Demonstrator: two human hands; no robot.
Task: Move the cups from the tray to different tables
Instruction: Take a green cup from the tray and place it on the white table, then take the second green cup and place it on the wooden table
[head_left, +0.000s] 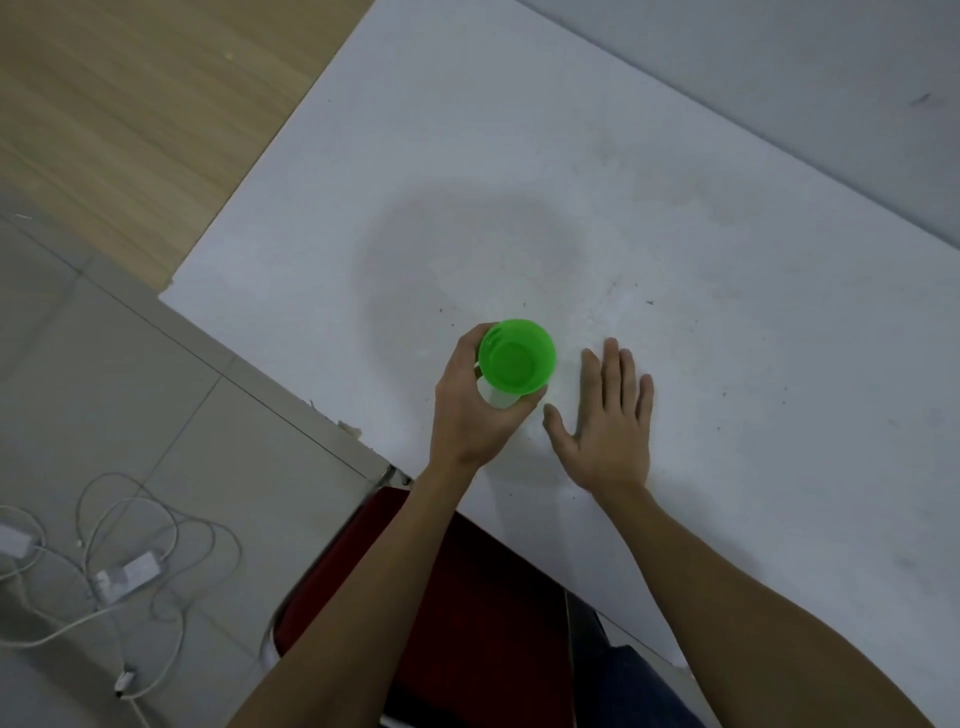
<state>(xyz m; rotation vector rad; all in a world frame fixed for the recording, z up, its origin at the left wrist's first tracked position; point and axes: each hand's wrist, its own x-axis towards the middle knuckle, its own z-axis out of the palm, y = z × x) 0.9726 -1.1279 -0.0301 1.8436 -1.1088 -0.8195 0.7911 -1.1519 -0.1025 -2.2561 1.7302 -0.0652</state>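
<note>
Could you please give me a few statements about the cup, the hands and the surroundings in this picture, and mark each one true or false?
1. The left hand grips a green cup from the side. True.
2. The right hand also holds a cup. False: it is open, fingers spread, palm down over the white table, beside the cup.
3. The cup's opening faces up toward the camera. True.
4. A tray lies on the table next to the cup. False: no tray is in view.
5. White cables lie on the tiled floor to the left. True.
6. The chair below the table edge has a blue seat. False: the seat is dark red.
</note>
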